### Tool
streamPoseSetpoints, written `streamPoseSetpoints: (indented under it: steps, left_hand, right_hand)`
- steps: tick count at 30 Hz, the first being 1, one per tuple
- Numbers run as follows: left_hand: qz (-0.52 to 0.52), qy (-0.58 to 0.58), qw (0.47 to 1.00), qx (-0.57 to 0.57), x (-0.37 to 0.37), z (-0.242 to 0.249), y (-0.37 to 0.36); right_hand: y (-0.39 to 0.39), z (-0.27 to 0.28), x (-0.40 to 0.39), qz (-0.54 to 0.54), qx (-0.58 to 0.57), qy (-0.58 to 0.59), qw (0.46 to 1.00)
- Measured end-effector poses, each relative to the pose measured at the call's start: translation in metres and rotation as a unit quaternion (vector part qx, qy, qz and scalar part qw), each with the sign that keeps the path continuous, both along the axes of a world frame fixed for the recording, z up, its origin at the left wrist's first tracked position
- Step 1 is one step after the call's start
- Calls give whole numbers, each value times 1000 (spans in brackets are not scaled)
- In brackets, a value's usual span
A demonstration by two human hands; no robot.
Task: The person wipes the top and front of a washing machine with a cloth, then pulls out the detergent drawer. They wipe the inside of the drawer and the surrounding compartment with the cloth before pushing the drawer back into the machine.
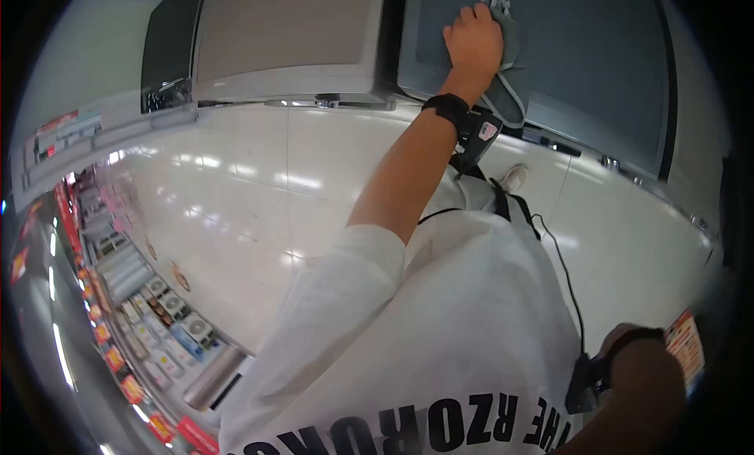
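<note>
My left hand [476,40] reaches forward over the dark grey top of an appliance [593,70]. Its fingers are curled closed on a bunched grey cloth [509,40], with a light cord or edging looping from it toward the front edge. A black band [448,108] circles that wrist, with a small black device [477,141] beside it. My right hand [620,337] is low at my right side, in shadow, also with a dark band at the wrist. Its fingers are hidden, and whether it holds anything does not show.
A second appliance with a beige top [287,31] stands to the left, a narrow gap between the two. Shiny white floor tiles [236,172] lie below. Store shelves [157,321] with boxed goods line the lower left. A black cable [561,259] runs down my right side.
</note>
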State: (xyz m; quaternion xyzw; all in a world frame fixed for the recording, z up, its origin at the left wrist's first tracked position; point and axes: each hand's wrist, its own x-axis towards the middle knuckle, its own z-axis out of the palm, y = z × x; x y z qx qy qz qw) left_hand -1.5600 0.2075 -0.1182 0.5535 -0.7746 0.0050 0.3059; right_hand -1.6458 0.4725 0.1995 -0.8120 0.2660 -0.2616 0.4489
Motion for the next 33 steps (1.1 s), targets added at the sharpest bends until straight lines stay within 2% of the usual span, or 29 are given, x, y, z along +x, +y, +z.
streamPoseSetpoints:
  steps: [3, 5, 7, 9, 12, 15, 17, 19, 21, 22, 23, 25, 27, 28, 29, 30, 32, 33]
  left_hand:
    - [-82, -64, 994, -23, -21, 17, 27]
    - [-85, -44, 994, 48, -50, 14, 45]
    - [-135, -23, 990, 29, -71, 12, 66]
    - [-193, -69, 978, 31, -99, 30, 97]
    - [-187, -40, 977, 96, -146, 15, 128]
    - [-224, -44, 971, 70, -184, 30, 164]
    - [-265, -91, 960, 14, -203, 26, 182]
    - [-244, -48, 966, 77, -229, 22, 199]
    - [-268, -80, 959, 49, -243, 20, 207]
    - [-270, -30, 957, 99, -247, 30, 214]
    - [-282, -56, 954, 89, -250, 34, 217]
    - [-281, -37, 954, 94, -245, 31, 220]
    - [-270, -68, 956, 86, -240, 24, 222]
    - [-281, -55, 950, 123, -235, 31, 222]
    - [-292, -21, 950, 108, -226, 33, 224]
    - [-306, 19, 948, 89, -218, 34, 225]
    - [-318, -4, 937, 143, -200, 35, 233]
    - [-336, -20, 932, 135, -184, 32, 238]
  right_hand:
    - [17, 1, -15, -19, -8, -27, 999]
    - [28, -2, -25, -34, -14, -50, 998]
    - [43, -3, -32, -49, -27, -61, 997]
    - [58, -5, -42, -64, -37, -70, 995]
    - [82, -6, -58, -96, -39, -78, 992]
    - [112, 0, -79, -137, -50, -79, 986]
    - [132, 4, -92, -164, -50, -80, 982]
    - [150, 5, -103, -185, -46, -72, 979]
    - [161, 5, -111, -201, -37, -66, 977]
    - [166, 5, -114, -210, -31, -63, 975]
    - [171, 4, -118, -224, -24, -64, 972]
    - [179, -1, -125, -271, -2, -66, 960]
    - [184, -19, -135, -372, 31, -70, 925]
    - [182, -37, -139, -440, 53, -62, 894]
    - [174, -64, -145, -505, 73, -24, 860]
    - [164, -94, -152, -549, 81, 40, 831]
    - [141, -150, -164, -576, 47, 230, 783]
    - [137, -179, -171, -565, 33, 246, 787]
